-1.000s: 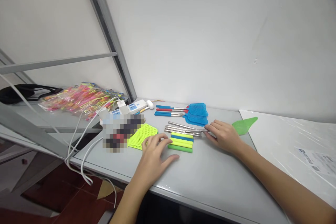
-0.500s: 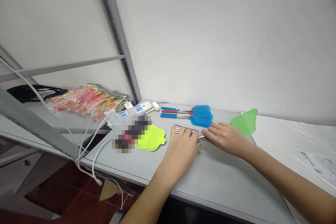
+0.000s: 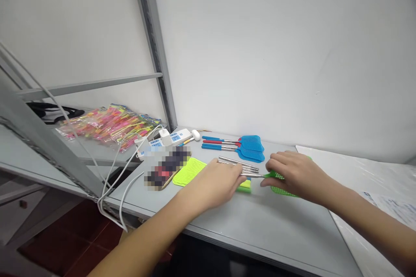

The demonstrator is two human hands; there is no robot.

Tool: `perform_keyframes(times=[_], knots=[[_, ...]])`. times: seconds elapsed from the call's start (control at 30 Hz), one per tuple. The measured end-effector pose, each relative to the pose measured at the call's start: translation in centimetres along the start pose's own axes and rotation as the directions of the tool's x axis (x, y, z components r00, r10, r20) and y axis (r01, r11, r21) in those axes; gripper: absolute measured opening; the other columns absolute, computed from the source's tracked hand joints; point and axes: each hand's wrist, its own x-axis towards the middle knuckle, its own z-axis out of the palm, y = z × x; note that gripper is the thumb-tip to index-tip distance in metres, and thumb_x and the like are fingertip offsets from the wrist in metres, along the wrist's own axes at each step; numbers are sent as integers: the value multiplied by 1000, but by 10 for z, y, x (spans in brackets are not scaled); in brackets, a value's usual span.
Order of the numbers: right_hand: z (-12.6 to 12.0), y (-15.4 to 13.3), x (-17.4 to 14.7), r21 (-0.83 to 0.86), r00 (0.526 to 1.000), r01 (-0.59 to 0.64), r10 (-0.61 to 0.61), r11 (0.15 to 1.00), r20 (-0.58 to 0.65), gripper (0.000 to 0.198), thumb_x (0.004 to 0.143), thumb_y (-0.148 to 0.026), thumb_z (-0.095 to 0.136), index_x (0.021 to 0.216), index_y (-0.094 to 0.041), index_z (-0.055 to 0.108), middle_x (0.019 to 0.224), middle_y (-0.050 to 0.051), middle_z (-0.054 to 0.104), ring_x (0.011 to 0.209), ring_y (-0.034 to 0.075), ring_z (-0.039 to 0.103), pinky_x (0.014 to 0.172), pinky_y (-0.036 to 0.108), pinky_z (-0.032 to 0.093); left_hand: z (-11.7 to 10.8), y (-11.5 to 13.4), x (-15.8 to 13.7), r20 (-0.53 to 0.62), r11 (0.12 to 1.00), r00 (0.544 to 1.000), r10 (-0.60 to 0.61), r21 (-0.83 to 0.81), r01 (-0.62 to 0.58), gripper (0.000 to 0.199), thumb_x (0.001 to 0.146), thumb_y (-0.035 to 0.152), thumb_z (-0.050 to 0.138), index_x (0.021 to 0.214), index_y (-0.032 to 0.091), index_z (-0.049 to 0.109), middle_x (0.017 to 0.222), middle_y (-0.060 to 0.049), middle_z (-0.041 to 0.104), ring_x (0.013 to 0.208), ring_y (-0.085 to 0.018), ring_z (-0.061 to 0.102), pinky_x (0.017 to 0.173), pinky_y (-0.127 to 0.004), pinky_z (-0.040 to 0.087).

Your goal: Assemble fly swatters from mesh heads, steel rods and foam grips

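A green fly swatter (image 3: 287, 191) is between my hands. My right hand (image 3: 292, 173) is closed around the base of its green mesh head. The swatter's thin metal shaft (image 3: 255, 175) runs left to the fingertips of my left hand (image 3: 214, 181), which are closed on it; the palm hides the rest. Several bare metal rods (image 3: 238, 163) lie just behind my left fingers. Under that hand a yellow-green handle (image 3: 245, 187) shows. A yellow fly swatter head (image 3: 189, 172) lies flat to the left, partly behind my forearm.
Blue fly swatters (image 3: 251, 149) and a red-handled one (image 3: 212, 141) lie near the wall. A blurred-out phone-like object (image 3: 167, 169), a white power strip (image 3: 178, 137) and cables are at the left. Bagged colourful items (image 3: 110, 125) fill the side shelf. White wrapping (image 3: 364, 177) covers the right.
My right hand has moved right from the metal rods onto the green swatter, whose head now lies lower and under that hand. My left hand has shifted slightly. The view has turned a little.
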Motion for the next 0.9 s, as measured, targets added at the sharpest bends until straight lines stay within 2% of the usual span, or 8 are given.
perform_keyframes(times=[0.1,0.2,0.37,0.47,0.57,0.73,0.8,0.9], knots=[[-3,-16,15,80,1000,7,-6,997,-20,38,92,-51,49,70,-21,51,60,-1,53,53,13,45,50,29,24,1,10,-4,-42,992,996,74,103,-70,16,99,24,38,90,20,51,80,-3,63,70,-21,61,66,-33,38],[-12,-25,29,140,1000,-17,17,990,-1,38,91,-53,51,71,-21,55,62,-1,56,54,13,48,48,29,24,1,13,-10,-48,983,993,110,155,-101,10,93,13,43,93,20,50,83,-2,62,71,-21,61,60,-31,37],[-24,-29,38,222,983,-44,3,974,185,39,84,-58,59,67,-23,55,63,-2,55,52,11,46,46,28,22,-1,11,-20,14,979,994,109,169,-110,8,91,14,45,94,21,49,81,-2,63,64,-20,62,48,-28,31],[-21,-31,35,232,975,34,-83,972,206,35,87,-53,58,70,-23,55,64,-3,54,55,12,47,50,30,26,2,11,-23,49,978,992,120,164,-127,6,92,18,44,92,21,50,79,-1,64,61,-21,63,45,-29,30],[-16,-36,30,110,976,161,-175,981,128,26,94,-37,52,74,-21,54,68,-1,56,62,14,47,55,32,27,3,13,-24,70,987,994,79,132,-88,7,92,19,44,91,22,50,77,-1,65,59,-21,62,46,-29,29],[-16,-38,26,-99,957,291,-289,952,29,28,93,-9,38,75,-19,56,68,2,53,61,16,39,57,34,21,-6,11,-29,104,995,991,-87,-40,92,19,96,24,35,82,22,49,68,0,62,57,-18,60,47,-29,23],[-17,-32,23,-176,941,329,-338,928,-26,26,92,-8,40,75,-18,57,69,2,54,62,16,38,58,34,21,-11,7,-33,133,970,981,-138,-182,161,27,99,29,30,80,22,48,67,1,60,59,-17,59,48,-27,25],[-13,-19,14,-279,907,355,-400,892,-127,15,90,-15,53,75,-17,58,71,2,55,66,17,41,59,35,22,-16,-2,-38,205,868,972,-113,-455,197,33,102,33,25,79,23,46,72,3,61,66,-13,59,52,-23,32]])
